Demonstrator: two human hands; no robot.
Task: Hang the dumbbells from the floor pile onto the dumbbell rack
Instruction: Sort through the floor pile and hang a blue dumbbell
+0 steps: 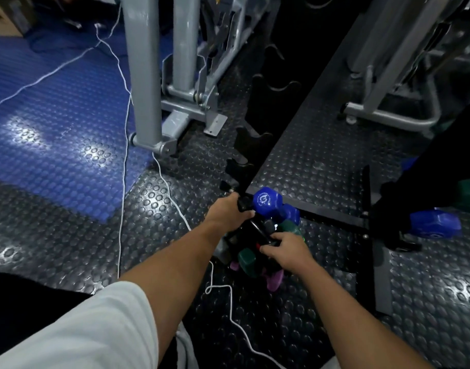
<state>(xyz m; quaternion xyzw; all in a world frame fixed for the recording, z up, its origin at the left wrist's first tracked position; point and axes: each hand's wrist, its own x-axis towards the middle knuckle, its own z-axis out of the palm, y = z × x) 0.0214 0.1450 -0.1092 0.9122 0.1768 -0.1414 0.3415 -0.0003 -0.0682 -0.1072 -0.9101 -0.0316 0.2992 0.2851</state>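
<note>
A black dumbbell rack [257, 145] with forked cradles runs from the middle of the view away from me. A blue dumbbell [268, 205] sits on the rack just beyond my hands. My left hand [229, 213] grips a black part of the rack beside the blue dumbbell's end. My right hand [287, 247] curls its fingers around a dark bar of the rack lower down. Green dumbbells [247, 261] and a purple dumbbell [275, 280] sit on the rack below my hands. Another blue dumbbell [436, 225] lies on the floor at the right.
Grey gym machine posts [146, 75] stand at the upper left, another grey frame [388, 113] at the upper right. A white cord [123, 166] trails across the studded floor. A dark green dumbbell [468, 191] lies at the right edge. A black rack base [367, 227] crosses the floor.
</note>
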